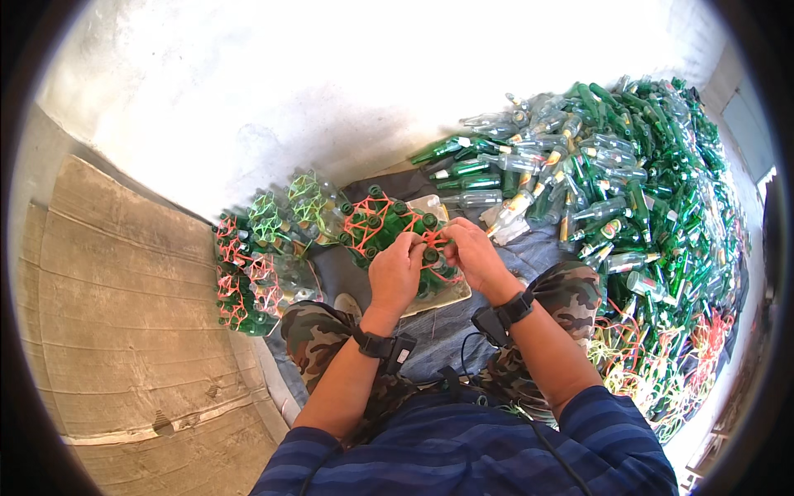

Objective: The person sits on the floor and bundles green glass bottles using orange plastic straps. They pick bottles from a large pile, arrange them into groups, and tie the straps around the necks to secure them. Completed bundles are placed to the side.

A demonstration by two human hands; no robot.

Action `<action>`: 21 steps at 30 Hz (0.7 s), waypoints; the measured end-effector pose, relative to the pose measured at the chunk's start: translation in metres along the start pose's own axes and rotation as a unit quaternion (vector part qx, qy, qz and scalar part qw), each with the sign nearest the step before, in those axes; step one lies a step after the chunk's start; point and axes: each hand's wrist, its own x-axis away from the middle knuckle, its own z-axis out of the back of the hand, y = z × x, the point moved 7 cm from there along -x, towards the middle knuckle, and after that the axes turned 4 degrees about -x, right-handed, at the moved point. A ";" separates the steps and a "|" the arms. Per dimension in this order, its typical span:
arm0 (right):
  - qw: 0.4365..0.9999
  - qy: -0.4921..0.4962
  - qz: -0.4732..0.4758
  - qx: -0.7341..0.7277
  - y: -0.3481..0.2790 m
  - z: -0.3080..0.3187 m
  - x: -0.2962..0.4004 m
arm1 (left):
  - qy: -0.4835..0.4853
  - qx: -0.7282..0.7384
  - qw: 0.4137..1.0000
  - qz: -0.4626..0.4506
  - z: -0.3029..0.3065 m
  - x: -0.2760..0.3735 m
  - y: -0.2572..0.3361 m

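A cluster of upright green glass bottles [389,227] stands between my knees, its necks laced together with red plastic strapping [367,239]. At its near right side, my left hand [397,276] pinches the red strapping between thumb and forefinger. My right hand [474,257] grips the same strapping just to the right, close to a bottle mouth [430,254]. The fingers partly hide the strap there, so its exact path between the hands cannot be made out. Under the cluster shows a pale board or tray [439,304].
A large heap of loose green and clear bottles [611,146] rises at the right. Bottles bundled with red and green strapping [267,217] stand at the left, beside a cardboard sheet [136,297]. Tangled loose straps [664,372] lie at lower right. Behind is a white wall [298,80].
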 end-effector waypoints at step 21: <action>0.982 -0.092 0.011 0.167 -0.007 0.007 -0.001 | -0.011 -0.082 0.989 -0.127 -0.009 0.006 0.006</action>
